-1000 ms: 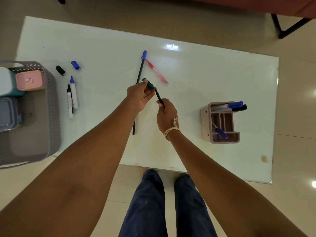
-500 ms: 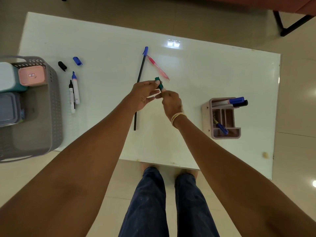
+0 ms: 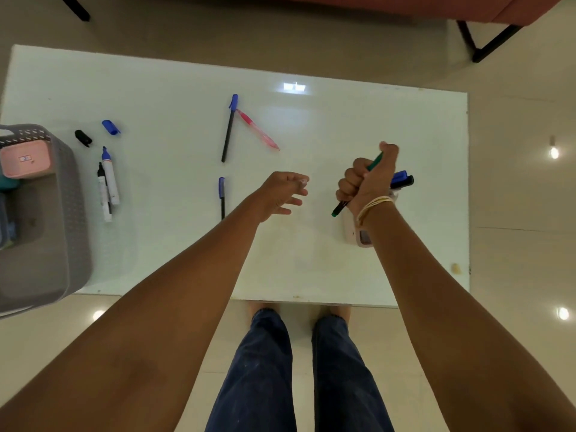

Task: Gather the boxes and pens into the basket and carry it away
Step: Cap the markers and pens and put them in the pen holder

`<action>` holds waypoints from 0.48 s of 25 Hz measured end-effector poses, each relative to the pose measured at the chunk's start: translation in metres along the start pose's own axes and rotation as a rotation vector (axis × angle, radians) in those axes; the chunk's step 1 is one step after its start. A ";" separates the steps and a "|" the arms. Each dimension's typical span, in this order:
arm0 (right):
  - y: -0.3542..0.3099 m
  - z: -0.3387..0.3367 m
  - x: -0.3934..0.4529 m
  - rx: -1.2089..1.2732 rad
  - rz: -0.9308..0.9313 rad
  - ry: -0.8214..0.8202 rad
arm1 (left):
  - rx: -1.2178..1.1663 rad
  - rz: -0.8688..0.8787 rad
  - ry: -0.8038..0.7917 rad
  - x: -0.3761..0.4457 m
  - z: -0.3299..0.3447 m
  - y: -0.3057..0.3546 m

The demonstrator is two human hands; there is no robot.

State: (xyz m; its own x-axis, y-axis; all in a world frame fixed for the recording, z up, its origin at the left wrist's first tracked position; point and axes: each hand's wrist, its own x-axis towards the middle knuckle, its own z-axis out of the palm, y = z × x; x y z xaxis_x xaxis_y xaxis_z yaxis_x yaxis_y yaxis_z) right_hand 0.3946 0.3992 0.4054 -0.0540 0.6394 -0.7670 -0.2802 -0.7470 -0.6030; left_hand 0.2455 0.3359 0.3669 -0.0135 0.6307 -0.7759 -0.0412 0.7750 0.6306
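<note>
My right hand point(image 3: 367, 182) is closed around a green-capped black pen point(image 3: 338, 209), held above the pink pen holder point(image 3: 358, 236), which my wrist mostly hides. My left hand point(image 3: 285, 194) hovers over the table's middle, fingers apart and empty. On the white table point(image 3: 343, 120) lie a long blue-capped pen point(image 3: 228, 129), a pink pen point(image 3: 257, 130) and a shorter blue-capped pen point(image 3: 221, 198). Two uncapped markers point(image 3: 107, 185) lie at the left with a blue cap point(image 3: 110, 127) and a black cap point(image 3: 83, 138) beyond them. The grey basket point(image 3: 59, 213) at the left edge holds a pink box point(image 3: 25, 159).
Two markers point(image 3: 402, 179) with blue and black caps stick out of the pen holder behind my right hand. A teal box edge shows under the pink box. Dark furniture legs point(image 3: 492, 42) stand on the tiled floor beyond the table. My legs are below the near table edge.
My hands have come apart. The right hand carried the green-capped pen to the right, over the pen holder. The left hand let go and stays open near the middle.
</note>
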 end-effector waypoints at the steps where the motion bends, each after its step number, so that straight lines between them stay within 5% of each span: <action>1: -0.007 -0.011 0.000 0.023 -0.040 0.018 | 0.010 -0.008 -0.016 0.001 0.008 0.001; 12: -0.019 -0.052 0.007 0.066 -0.429 0.046 | 0.158 -0.133 -0.134 0.009 0.088 0.006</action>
State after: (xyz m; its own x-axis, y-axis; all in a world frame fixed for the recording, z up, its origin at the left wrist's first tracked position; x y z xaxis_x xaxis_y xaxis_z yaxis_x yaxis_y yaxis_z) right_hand 0.4496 0.4085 0.4004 0.1230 0.8794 -0.4598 -0.3290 -0.4010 -0.8550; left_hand 0.3328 0.3502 0.3652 0.1146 0.5144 -0.8498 0.1230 0.8415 0.5260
